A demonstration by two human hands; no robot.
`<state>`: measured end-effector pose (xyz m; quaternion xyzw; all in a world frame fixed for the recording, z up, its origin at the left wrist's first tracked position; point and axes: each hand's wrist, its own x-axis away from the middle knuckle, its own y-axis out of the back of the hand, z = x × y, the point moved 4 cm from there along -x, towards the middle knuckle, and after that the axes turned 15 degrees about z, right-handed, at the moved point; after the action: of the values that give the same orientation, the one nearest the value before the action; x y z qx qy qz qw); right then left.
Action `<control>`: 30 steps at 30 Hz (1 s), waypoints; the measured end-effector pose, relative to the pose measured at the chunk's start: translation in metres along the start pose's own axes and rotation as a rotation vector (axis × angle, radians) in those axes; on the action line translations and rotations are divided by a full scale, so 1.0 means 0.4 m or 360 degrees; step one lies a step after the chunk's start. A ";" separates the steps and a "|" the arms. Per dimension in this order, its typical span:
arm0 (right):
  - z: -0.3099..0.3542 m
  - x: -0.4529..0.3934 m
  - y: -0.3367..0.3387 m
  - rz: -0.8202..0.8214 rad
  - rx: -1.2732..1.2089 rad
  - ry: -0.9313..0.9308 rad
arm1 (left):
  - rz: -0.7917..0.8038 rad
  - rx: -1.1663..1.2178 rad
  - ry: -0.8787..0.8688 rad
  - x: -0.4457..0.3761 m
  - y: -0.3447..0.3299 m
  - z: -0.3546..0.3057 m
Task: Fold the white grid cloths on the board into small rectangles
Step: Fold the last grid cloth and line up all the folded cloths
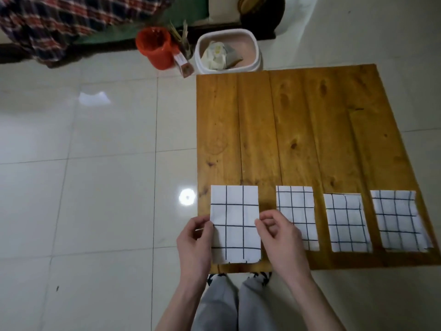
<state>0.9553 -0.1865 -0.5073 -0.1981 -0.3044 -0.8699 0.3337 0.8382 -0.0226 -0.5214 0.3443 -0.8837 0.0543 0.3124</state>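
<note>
Left hand point(195, 237): pinches left edge of the near cloth point(235, 223).
Right hand point(278, 231): pinches its right edge.
White bin point(253, 41): holds crumpled paper.
Red bucket point(155, 47): contents unclear.

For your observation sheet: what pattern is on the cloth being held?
White cloth with a dark grid of lines, seen in the head view.

Home floor (tiles point(95, 187), plaid blanket point(59, 22))

Left hand point(196, 237), right hand point(274, 231) pinch leftmost cloth point(235, 223) edges; board point(298, 130)
</note>
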 end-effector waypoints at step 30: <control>-0.278 -0.180 -0.095 -0.0266 0.0750 0.0244 | -0.0076 -0.1027 -0.0444 -0.209 -0.126 0.241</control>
<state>0.9632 -0.2043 -0.6437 -0.0224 -0.4878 -0.8120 0.3198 0.8684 -0.0426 -0.6536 0.2526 -0.8811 -0.2827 0.2827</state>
